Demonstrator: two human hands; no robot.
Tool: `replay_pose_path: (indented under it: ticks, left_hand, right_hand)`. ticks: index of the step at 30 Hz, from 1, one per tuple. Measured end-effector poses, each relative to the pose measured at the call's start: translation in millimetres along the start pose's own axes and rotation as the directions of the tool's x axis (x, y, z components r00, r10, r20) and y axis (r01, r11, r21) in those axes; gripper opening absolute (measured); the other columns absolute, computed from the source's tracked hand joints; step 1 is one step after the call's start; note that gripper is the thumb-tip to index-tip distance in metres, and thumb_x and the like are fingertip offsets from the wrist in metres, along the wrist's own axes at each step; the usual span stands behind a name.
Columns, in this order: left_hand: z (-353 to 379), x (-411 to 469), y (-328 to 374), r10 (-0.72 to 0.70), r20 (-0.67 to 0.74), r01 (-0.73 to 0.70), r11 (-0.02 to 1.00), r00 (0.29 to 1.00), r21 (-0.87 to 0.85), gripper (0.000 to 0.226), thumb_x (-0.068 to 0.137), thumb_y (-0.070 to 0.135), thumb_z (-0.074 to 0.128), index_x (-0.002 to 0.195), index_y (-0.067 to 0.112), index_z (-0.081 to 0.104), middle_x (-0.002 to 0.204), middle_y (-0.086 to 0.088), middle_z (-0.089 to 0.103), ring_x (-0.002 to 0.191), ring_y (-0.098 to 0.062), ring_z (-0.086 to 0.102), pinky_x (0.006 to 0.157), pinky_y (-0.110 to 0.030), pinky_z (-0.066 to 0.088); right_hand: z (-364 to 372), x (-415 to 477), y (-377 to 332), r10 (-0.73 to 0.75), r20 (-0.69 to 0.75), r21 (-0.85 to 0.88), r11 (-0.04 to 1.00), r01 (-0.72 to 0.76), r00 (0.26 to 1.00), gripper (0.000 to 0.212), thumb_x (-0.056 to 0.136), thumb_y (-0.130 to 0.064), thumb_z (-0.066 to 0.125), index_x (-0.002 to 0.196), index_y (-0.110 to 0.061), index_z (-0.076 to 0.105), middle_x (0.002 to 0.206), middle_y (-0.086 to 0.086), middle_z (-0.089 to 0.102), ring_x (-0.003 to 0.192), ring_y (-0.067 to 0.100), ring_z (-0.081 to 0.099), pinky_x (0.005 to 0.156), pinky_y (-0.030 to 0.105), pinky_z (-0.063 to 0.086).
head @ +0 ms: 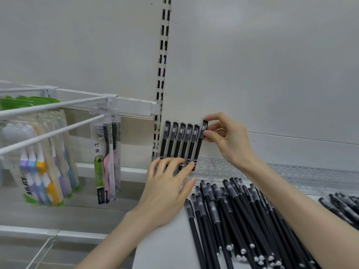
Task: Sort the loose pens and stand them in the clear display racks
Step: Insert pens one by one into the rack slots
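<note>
1. A black pen [201, 140] stands upright at the right end of a row in the clear display rack [209, 167], cap up and lower end down in the rack
2. The right hand [227, 138] holds this pen by its cap. The grip is a narrow pinch, with the forefinger on the cap's top and the thumb against its side just below
3. Five more pens [180, 140] stand just beside it to the left, side by side with caps up, tilted slightly
4. The left hand [167, 183] lies with fingers straight and spread against the rack's front at the foot of the row. Its grip is wide and holds nothing
5. The rack runs rightward along the back of the white shelf [165, 249]
6. A heap of loose pens [233, 214] lies on the shelf in front of the rack, partly under the right forearm, caps mostly pointing toward the rack. A smaller heap [342, 206] lies well apart at the right edge
7. To the left, past a slotted upright [163, 55], toothbrush packs [42, 171] hang from white wire hooks [58, 129]. One pack [107, 158] holds a black and a pink brush
</note>
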State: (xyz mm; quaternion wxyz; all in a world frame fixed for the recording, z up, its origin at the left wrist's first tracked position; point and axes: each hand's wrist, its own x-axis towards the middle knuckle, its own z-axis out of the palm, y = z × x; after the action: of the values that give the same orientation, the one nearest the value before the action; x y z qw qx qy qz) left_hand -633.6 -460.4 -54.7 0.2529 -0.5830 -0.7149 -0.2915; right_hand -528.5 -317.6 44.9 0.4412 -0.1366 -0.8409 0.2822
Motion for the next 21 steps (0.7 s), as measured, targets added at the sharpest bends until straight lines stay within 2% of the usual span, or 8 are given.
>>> replay_pose_path:
  ticks: [7,21]
  left_hand:
    - [-1,0,0,-0.001,0.004,0.001,1.0,1.0,0.014,0.047,0.096,0.046,0.029,0.125,0.026,0.06,0.119,0.005,0.059,0.113,-0.015,0.044,0.105,-0.036,0.018]
    - [-5,0,1,-0.023,0.056,0.023,1.0,0.998,0.011,0.045,0.095,0.044,0.031,0.124,0.025,0.06,0.118,0.004,0.06,0.111,-0.02,0.054,0.103,-0.038,0.02]
  right_hand:
    - [-2,3,-2,-0.009,0.029,-0.031,0.999,0.01,1.0,0.03,0.085,0.003,0.064,0.101,-0.022,0.061,0.079,0.009,0.069,0.072,0.021,0.069,0.077,0.037,0.058]
    - [6,-9,1,0.033,-0.024,-0.033,0.999,-0.034,0.999,0.029,0.086,0.001,0.064,0.1,-0.024,0.061,0.082,0.01,0.069,0.07,0.014,0.068,0.074,0.027,0.057]
